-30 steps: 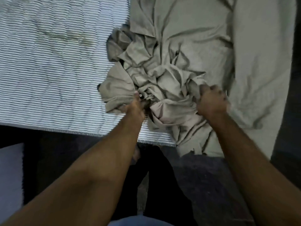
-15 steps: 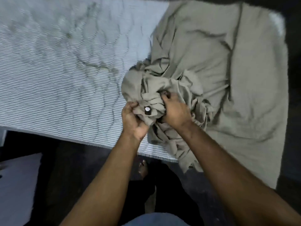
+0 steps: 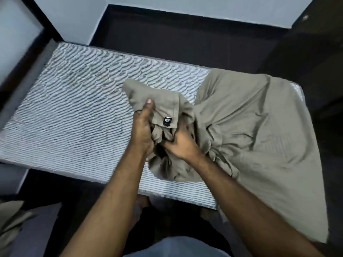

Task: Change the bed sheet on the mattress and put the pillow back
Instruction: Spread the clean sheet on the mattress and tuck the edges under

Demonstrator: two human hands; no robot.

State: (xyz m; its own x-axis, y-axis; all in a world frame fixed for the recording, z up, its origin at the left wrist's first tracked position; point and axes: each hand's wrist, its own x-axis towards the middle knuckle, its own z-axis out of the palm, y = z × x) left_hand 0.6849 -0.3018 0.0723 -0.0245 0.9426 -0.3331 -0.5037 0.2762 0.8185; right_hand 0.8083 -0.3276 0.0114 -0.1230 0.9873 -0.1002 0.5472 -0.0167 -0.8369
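A khaki bed sheet point(image 3: 256, 127) lies bunched over the right part of a striped white mattress point(image 3: 74, 117). Its right half drapes over the mattress end and hangs down the near side. My left hand point(image 3: 143, 127) grips a gathered fold of the sheet, thumb up on the cloth. My right hand point(image 3: 181, 146) grips the bunch just right of it, fingers curled into the folds. A small black label point(image 3: 167, 121) on the sheet shows between my hands. No pillow is in view.
A dark bed frame point(image 3: 27, 71) borders the mattress on the left and far side, against a pale wall point(image 3: 167, 6). Dark floor lies beyond the bed. Another piece of khaki cloth point(image 3: 11, 217) lies at the lower left. My feet stand by the mattress's near edge.
My hands have come together on the bunched sheet, which is now gathered tighter and lifted toward the middle. The view has pulled back, showing the whole mattress and the wall.
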